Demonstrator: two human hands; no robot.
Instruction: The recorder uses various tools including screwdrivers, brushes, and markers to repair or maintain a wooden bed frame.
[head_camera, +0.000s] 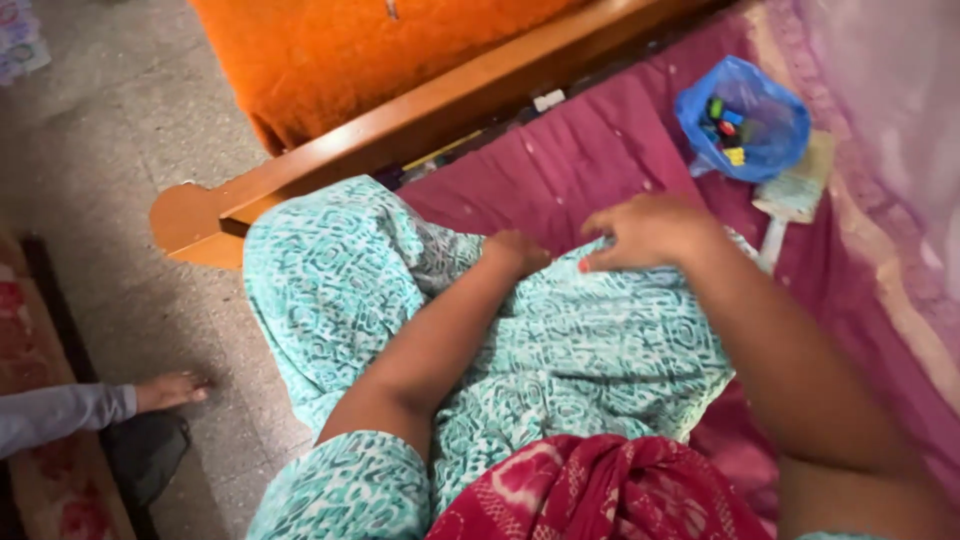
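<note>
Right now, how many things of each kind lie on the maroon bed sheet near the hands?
Blue plastic bag holding small coloured pieces: 1
Pale paper packet beside it: 1
Hands resting on the teal patterned cloth: 2, left hand and right hand
Total: 4

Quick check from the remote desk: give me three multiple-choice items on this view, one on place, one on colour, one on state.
1. Where does the crinkled blue plastic bag lie?
A. on the maroon bedsheet
B. on the grey floor
C. in the lap

2. What colour is the patterned cotton garment under both hands?
A. orange
B. teal and white
C. black

3. How is the blue bag's mouth?
A. knotted
B. taped
C. open

Answers: 1 A, it sits on the sheet beyond the right hand. 2 B, teal print under the left hand. 3 C, small coloured pieces show inside.
</note>
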